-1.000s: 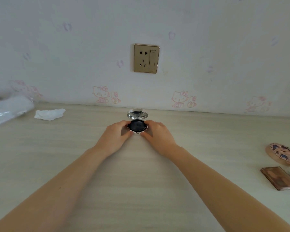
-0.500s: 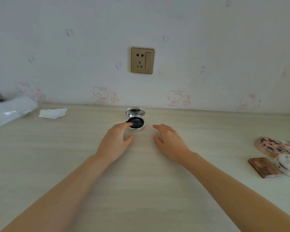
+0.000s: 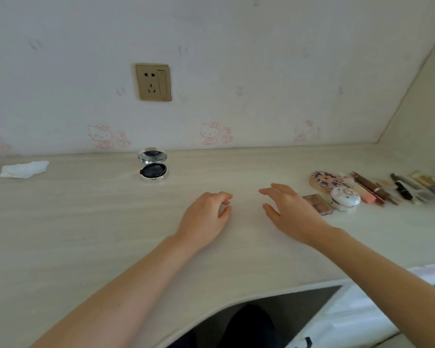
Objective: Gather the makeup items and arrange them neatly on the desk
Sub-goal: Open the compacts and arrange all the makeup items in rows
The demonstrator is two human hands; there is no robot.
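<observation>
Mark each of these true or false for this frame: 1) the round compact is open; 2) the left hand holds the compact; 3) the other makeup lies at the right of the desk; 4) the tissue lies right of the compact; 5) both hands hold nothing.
1) True: the compact stands open, lid up, near the wall.
2) False: the left hand is well clear of it, over the desk, holding nothing.
3) True: the makeup pile lies at the right, beyond the right hand.
4) False: the tissue lies to the compact's left.
5) True: neither hand grips anything.
</observation>
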